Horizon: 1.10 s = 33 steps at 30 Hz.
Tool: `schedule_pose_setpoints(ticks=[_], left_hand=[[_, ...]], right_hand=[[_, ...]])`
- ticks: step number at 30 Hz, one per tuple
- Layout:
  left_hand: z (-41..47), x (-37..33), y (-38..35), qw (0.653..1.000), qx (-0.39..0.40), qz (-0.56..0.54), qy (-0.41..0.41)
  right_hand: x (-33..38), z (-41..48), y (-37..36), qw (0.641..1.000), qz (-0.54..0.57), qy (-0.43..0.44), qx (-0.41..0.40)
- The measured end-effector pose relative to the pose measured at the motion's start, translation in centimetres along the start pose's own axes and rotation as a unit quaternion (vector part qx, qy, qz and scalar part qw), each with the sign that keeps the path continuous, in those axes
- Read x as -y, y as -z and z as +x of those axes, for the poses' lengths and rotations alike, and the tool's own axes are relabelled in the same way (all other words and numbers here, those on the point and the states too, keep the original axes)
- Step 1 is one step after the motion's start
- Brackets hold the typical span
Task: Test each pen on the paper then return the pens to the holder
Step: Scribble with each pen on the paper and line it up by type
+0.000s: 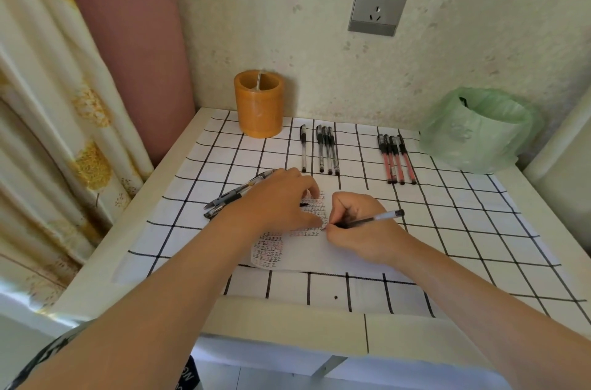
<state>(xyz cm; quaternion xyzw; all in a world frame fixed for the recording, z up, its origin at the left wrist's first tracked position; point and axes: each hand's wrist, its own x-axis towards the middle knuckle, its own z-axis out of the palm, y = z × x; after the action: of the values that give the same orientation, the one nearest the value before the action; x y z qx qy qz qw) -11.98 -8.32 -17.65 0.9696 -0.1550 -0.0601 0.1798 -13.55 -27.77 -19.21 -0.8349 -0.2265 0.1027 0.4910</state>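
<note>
Testing midway | right grip (358, 225) clamps black pen (372, 219) on paper (307, 250) | left grip (276, 201) apart, pressing paper | pen holder (259, 105) looks empty, loose pens (327, 149) unreturned

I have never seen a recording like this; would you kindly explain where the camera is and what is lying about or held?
No machine appears: these are a person's two bare arms. The one picture comes from a wide-angle camera worn on the head, looking forward and down. The right hand grips a black pen with its tip on the paper, which already carries rows of small marks. The left hand rests on that paper. On the checked tablecloth lie four more black pens at the back, four red pens to their right, and a few pens beside the left hand. An orange pen holder stands by the wall, and a bin lined with a green bag sits in the far right corner.
</note>
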Motion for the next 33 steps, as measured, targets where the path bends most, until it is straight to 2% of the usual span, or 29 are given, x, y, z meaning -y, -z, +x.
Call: schedule_pose_setpoints(ticks=[33], left_hand=[[-0.01,-0.45,0.1,1.0,0.003,-0.003,0.021]], right_hand=[[-0.47,-0.26,-0.46,1.0,-0.014,0.01,-0.005]])
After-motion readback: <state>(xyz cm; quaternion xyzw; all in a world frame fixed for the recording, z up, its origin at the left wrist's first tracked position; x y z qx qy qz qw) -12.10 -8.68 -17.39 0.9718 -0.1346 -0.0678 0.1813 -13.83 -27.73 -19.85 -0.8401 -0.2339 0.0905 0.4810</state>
